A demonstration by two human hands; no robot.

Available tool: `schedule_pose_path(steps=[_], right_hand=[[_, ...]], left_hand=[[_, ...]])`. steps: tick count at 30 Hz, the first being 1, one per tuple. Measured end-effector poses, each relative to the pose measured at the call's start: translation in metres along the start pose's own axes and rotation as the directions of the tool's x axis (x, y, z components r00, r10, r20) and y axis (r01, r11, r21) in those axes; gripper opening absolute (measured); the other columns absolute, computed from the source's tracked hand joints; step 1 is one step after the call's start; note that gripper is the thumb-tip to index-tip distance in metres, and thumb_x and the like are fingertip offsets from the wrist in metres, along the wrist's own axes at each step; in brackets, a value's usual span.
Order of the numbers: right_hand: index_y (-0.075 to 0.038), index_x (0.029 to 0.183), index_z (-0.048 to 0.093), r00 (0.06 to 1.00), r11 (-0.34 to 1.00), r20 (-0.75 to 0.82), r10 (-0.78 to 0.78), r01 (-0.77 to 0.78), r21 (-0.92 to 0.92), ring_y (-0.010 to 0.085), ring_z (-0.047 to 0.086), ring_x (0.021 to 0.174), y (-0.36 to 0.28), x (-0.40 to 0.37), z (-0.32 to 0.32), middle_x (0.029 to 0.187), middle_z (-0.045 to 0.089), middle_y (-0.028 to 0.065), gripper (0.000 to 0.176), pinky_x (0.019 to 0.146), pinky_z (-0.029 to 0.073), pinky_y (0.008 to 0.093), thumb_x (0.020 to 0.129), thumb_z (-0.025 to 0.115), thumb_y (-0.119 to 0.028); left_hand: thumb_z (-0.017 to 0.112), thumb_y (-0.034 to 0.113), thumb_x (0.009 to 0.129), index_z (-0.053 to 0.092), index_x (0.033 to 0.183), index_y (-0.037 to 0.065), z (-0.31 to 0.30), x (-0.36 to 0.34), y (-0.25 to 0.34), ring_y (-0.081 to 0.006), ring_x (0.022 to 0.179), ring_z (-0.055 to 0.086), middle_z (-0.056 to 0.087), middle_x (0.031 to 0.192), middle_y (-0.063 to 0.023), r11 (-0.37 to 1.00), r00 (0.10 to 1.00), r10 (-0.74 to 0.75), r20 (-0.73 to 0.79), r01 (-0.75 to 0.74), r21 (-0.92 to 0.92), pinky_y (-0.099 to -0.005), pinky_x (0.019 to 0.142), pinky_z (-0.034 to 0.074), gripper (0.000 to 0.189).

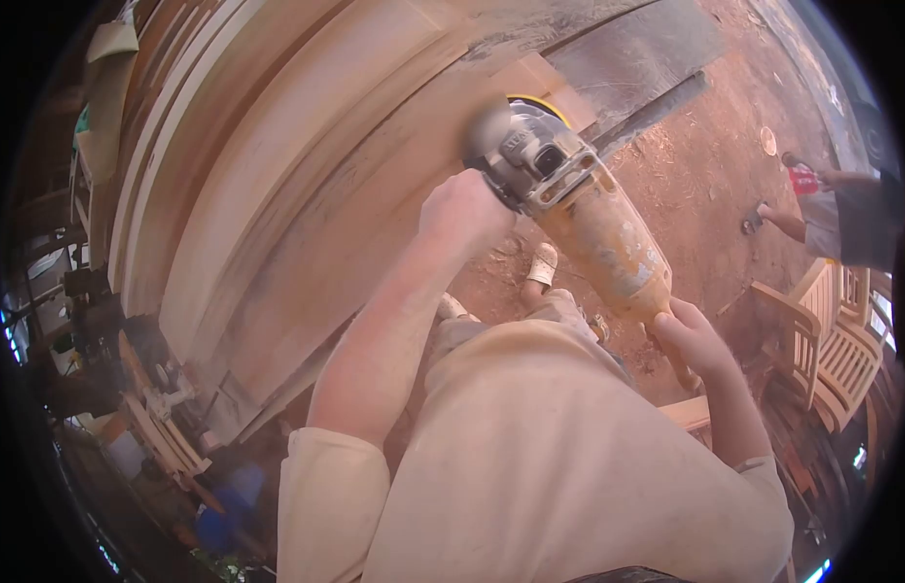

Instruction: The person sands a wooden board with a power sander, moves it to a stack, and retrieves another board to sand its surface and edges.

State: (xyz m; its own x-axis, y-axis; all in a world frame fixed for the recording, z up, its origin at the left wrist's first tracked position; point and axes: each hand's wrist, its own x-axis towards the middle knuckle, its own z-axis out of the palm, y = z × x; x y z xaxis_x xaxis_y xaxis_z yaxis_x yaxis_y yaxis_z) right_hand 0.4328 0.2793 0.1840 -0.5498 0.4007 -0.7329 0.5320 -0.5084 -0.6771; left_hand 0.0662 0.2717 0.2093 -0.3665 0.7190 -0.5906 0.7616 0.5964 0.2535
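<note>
A large, dust-covered angle grinder (608, 238) with a yellow-edged disc (545, 105) is held in both my hands. My left hand (467, 209) is closed beside the grinder's head, its grip partly hidden behind the knuckles. At the rear end of the body, my right hand (688, 338) wraps around the handle. The disc side faces a wooden board (414, 155) on the work surface; whether it touches the wood is hidden. A lighter piece of wood (550, 83) lies just beyond the disc.
Long curved planks (229, 146) lie along the left. Slatted wooden chairs (827, 340) stand at the right, near another person (841, 219) in dark clothing. Shavings litter the reddish ground (705, 185). Clamp-like metal parts (166, 394) and a blue object (224, 510) sit lower left.
</note>
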Motion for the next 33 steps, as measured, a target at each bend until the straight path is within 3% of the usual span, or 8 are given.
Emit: schedule_pose_path(steps=[5, 11, 13, 17, 19, 25, 31, 33], right_hand=[[-0.001, 0.113, 0.062, 0.996, 0.996, -0.059, -0.06, 0.064, 0.069, 0.0111, 0.054, 0.076, 0.007, -0.011, -0.019, 0.088, 0.059, 0.0013, 0.043, 0.069, 0.046, 0.0292, 0.099, 0.059, -0.042], [-0.001, 0.122, 0.062, 0.972, 0.986, -0.23, -0.042, 0.076, 0.145, 0.0143, 0.06, 0.074, 0.025, -0.013, -0.022, 0.092, 0.064, 0.0059, 0.049, 0.066, 0.05, 0.0302, 0.104, 0.055, -0.046], [-0.002, 0.124, 0.062, 0.925, 0.943, -0.373, 0.08, 0.051, 0.328, 0.0142, 0.058, 0.074, 0.016, -0.011, -0.003, 0.09, 0.063, 0.0052, 0.045, 0.066, 0.048, 0.029, 0.106, 0.053, -0.042], [-0.002, 0.127, 0.061, 0.963, 0.918, -0.267, 0.025, 0.083, 0.387, 0.0149, 0.059, 0.074, 0.036, 0.009, 0.004, 0.091, 0.063, 0.0051, 0.051, 0.066, 0.049, 0.0288, 0.107, 0.051, -0.047], [-0.002, 0.129, 0.059, 0.984, 0.895, -0.171, 0.042, 0.039, 0.444, 0.0159, 0.06, 0.075, 0.03, 0.011, 0.006, 0.092, 0.064, 0.0056, 0.056, 0.067, 0.05, 0.0288, 0.107, 0.051, -0.052], [-0.003, 0.129, 0.058, 0.997, 0.941, -0.072, 0.04, -0.014, 0.338, 0.0132, 0.057, 0.078, 0.018, 0.015, 0.049, 0.095, 0.062, 0.0033, 0.052, 0.07, 0.049, 0.0275, 0.108, 0.052, -0.05], [0.002, 0.125, 0.06, 0.999, 1.0, -0.024, -0.023, 0.023, -0.002, 0.0165, 0.061, 0.074, -0.019, 0.038, 0.136, 0.093, 0.065, 0.0076, 0.051, 0.069, 0.052, 0.0309, 0.108, 0.052, -0.045], [0.001, 0.12, 0.061, 0.985, 0.992, 0.174, -0.014, 0.035, -0.12, 0.015, 0.06, 0.075, -0.025, 0.053, 0.155, 0.091, 0.063, 0.0054, 0.047, 0.07, 0.05, 0.0307, 0.107, 0.053, -0.043]], left_hand=[[0.07, 0.03, 0.088, 0.079, 0.11, 0.005, 0.005, 0.027, 0.041, -0.0318, 0.112, 0.073, 0.077, 0.114, -0.0171, 0.996, 0.996, 0.086, -0.004, -0.087, -0.024, -0.0416, 0.095, 0.058, 0.034], [0.07, 0.029, 0.087, 0.08, 0.112, 0.011, 0.002, 0.04, 0.074, -0.0258, 0.111, 0.074, 0.078, 0.115, -0.012, 0.98, 0.977, 0.197, -0.079, -0.199, -0.013, -0.038, 0.093, 0.058, 0.032], [0.069, 0.028, 0.089, 0.08, 0.11, 0.013, 0.001, 0.044, 0.077, -0.0256, 0.11, 0.074, 0.078, 0.114, -0.0101, 0.971, 0.956, 0.237, -0.171, -0.236, 0.025, -0.0394, 0.092, 0.056, 0.029], [0.07, 0.026, 0.092, 0.079, 0.113, 0.017, 0.014, 0.064, 0.074, -0.0216, 0.11, 0.074, 0.079, 0.114, -0.0037, 0.955, 0.87, 0.293, -0.397, -0.242, 0.174, -0.0398, 0.094, 0.052, 0.025], [0.069, 0.025, 0.092, 0.079, 0.113, 0.017, 0.014, 0.063, 0.067, -0.0218, 0.111, 0.074, 0.079, 0.113, -0.0031, 0.967, 0.889, 0.252, -0.382, -0.217, 0.133, -0.0404, 0.093, 0.052, 0.024], [0.069, 0.023, 0.092, 0.079, 0.113, 0.015, 0.002, 0.0, -0.034, -0.0238, 0.11, 0.075, 0.079, 0.113, -0.0051, 0.99, 0.954, 0.119, -0.275, -0.134, -0.037, -0.04, 0.09, 0.055, 0.025], [0.067, 0.018, 0.088, 0.079, 0.106, 0.007, 0.006, -0.073, -0.174, -0.0305, 0.105, 0.076, 0.079, 0.11, -0.015, 0.962, 0.954, -0.156, -0.254, 0.089, -0.257, -0.0428, 0.09, 0.06, 0.025], [0.066, 0.018, 0.088, 0.079, 0.105, 0.007, 0.011, -0.094, -0.212, -0.0317, 0.104, 0.076, 0.079, 0.107, -0.0158, 0.944, 0.937, -0.226, -0.265, 0.143, -0.299, -0.0434, 0.09, 0.06, 0.024]])
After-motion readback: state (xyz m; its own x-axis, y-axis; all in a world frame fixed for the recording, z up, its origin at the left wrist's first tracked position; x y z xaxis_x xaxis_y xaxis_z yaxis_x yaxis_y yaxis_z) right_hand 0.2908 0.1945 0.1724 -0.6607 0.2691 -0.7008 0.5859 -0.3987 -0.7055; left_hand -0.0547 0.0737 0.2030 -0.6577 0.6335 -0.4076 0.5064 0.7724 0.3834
